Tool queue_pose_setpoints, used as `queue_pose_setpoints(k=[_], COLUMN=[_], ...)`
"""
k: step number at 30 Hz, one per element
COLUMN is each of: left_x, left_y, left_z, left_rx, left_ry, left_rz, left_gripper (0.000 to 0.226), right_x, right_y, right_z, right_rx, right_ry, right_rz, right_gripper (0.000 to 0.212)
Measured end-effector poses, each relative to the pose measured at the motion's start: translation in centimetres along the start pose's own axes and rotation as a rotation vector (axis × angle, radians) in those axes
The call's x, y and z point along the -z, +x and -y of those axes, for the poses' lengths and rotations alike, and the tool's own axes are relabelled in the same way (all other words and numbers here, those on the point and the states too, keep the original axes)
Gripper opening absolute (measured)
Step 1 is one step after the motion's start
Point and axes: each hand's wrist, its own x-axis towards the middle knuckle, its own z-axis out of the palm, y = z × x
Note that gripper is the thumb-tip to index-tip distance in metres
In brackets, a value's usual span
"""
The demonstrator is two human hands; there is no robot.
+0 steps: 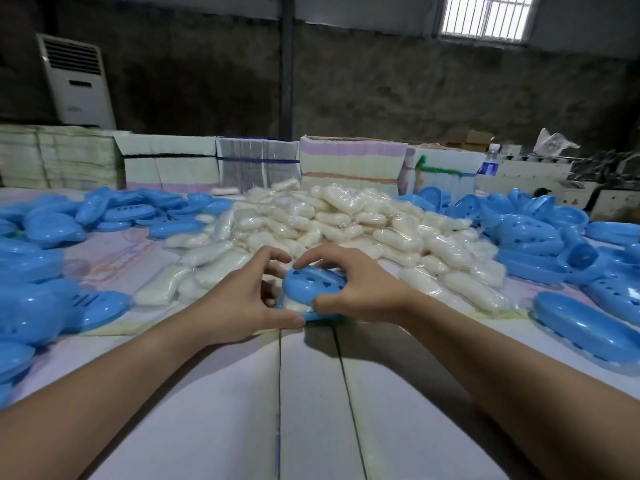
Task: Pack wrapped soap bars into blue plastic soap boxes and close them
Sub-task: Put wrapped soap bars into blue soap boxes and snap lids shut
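Closing one box (313, 285) at the near edge of the soap pile (332, 220), on the bench (311, 393). Left hand (242, 303) curled round the box's left end, thumb along the near rim, fingers (273, 252) arched over the far side; right hand (360, 292) gripping the right end, thumb on the near rim, fingers (311, 259) hooked over the top. Best done, by the look of it, with thumbs pushing up on the base and fingers pressing the lid down evenly, working along the rim so both ends seat together; worth keeping the soap's wrapper clear of the seam, since a pale strip shows in the gap under the lid on the near side. Lid not yet fully shut, judging by that gap. Box itself: glossy blue plastic, oval, domed lid pierced with small dark holes, one of them heart-shaped. Just beyond the box, wrapped bars heaped high, cream-white in clear film. Left of the box, closed or stacked boxes (52, 306) in a spread running back along the bench; right of the box, open halves (554, 244) with slotted bottoms in a looser pile. Far beyond the pile, bundled flat cartons (349, 161) in a row, then a white floor air-conditioner (78, 81) against the wall and a barred window (485, 15) high to the right.
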Motion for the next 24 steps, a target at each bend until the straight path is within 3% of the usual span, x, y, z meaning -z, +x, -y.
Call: queue_pose_setpoints(k=[3,16,20,24], left_x=[0.0,0.3,0.2,0.2], left_y=[0.1,0.2,0.2,0.2], left_z=[0.4,0.5,0.5,0.5], left_rx=[-0.028,-0.027,0.000,0.009], left_ry=[-0.008,0.109,0.125,0.146], left_rz=[0.014,0.069,0.046,0.037], left_gripper=[0.068,0.059,0.061,0.062], right_x=[-0.1,0.2,1.0,0.5], right_y=[0.7,0.0,-0.3,-0.7], right_z=[0.4,-0.7,-1.3,-1.6], right_rx=[0.016,0.070,-0.049,-0.091], right_ry=[-0.065,0.031,-0.045,-0.065], right_rz=[0.071,0.024,0.073,0.124], right_gripper=[0.043,0.036,0.051,0.049])
